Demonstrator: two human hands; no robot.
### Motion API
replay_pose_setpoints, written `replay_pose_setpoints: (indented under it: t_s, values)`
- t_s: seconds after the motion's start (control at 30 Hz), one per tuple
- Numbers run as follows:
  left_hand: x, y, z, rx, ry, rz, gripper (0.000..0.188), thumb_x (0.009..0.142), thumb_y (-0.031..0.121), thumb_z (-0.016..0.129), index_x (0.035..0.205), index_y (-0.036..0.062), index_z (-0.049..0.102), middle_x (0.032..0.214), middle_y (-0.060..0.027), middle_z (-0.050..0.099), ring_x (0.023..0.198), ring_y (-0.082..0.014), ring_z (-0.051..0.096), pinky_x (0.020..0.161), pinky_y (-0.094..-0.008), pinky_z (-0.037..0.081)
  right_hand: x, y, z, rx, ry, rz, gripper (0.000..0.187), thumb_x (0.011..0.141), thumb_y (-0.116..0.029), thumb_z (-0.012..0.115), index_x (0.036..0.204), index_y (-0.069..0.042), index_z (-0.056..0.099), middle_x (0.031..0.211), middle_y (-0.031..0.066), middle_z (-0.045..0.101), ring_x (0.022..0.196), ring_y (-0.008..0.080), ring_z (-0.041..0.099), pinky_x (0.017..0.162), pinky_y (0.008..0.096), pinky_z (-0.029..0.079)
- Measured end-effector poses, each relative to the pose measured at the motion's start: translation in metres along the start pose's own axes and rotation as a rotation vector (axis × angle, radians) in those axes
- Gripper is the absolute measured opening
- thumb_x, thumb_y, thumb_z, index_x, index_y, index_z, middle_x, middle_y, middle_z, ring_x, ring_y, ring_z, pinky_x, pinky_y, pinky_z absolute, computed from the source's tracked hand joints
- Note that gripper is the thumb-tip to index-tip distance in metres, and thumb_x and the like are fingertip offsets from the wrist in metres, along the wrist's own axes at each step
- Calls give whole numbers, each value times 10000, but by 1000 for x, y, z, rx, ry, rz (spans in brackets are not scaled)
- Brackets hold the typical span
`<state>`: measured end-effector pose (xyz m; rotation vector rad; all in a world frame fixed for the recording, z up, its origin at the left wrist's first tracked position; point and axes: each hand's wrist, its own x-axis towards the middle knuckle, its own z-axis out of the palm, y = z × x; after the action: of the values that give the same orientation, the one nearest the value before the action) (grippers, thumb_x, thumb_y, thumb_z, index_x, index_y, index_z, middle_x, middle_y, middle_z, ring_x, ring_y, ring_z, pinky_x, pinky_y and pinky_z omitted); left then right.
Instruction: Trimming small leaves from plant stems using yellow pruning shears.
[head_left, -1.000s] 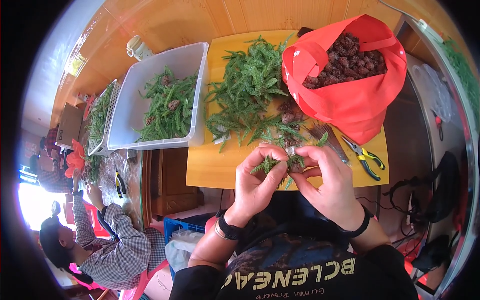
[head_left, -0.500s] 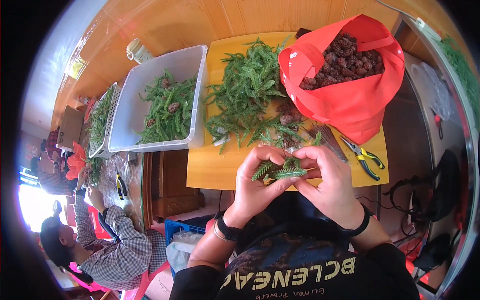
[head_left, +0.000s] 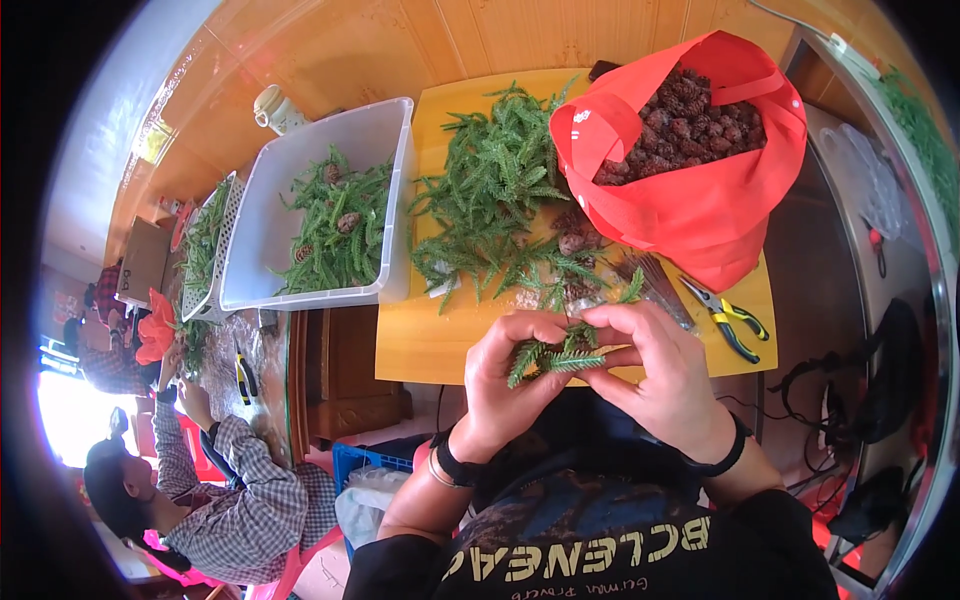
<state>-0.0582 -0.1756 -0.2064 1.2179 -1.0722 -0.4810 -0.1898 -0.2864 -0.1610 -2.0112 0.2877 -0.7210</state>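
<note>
My left hand and my right hand meet over the near edge of a yellow table, both pinching a small bunch of green fir sprigs between fingers and thumbs. A pine cone may sit inside the bunch, but I cannot tell. Just beyond my hands lies a heap of loose green sprigs with a few brown pine cones. A red bag full of pine cones stands open at the right.
A white plastic tub holding sprigs and cones sits to the left, a white basket of greenery beyond it. Yellow-handled pliers lie on the table's right corner. A person in a checked shirt works at lower left.
My hands have drawn slightly toward me and turned the sprig bunch; the sprigs now stick out leftward between my fingers. The rest of the table is unchanged.
</note>
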Motion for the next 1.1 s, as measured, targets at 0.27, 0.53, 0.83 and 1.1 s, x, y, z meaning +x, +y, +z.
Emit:
replay_pose_setpoints:
  t_s: [0.27,0.53,0.83,1.1]
  values:
    - [6,7,-8,271,-121,262,389,676,-108,679,980,21,474,963,-171,596,887,-242,606,778,-331,494,9,-14,-31,-118,6,-141,374,689,16,665,1052,-38,600,922,92,553,764,179,585,607,265,505]
    - [9,10,5,221,-55,357,390,614,-96,684,968,0,549,915,-145,604,823,-292,620,676,-339,513,17,0,-26,-163,-23,-353,179,669,-15,701,816,-48,604,879,92,637,774,261,605,664,325,488]
    - [8,15,3,179,-127,418,373,582,-89,700,919,18,582,904,-128,579,794,-287,604,677,-351,506,18,-2,-28,-29,-129,-268,218,631,10,729,761,-49,565,852,82,654,738,241,631,644,308,497]
    - [8,10,3,199,-110,464,391,579,-90,705,926,16,558,913,-144,591,799,-305,607,680,-364,509,18,2,-28,-31,-130,-323,226,603,20,735,744,-51,574,835,80,653,747,247,635,658,316,504]
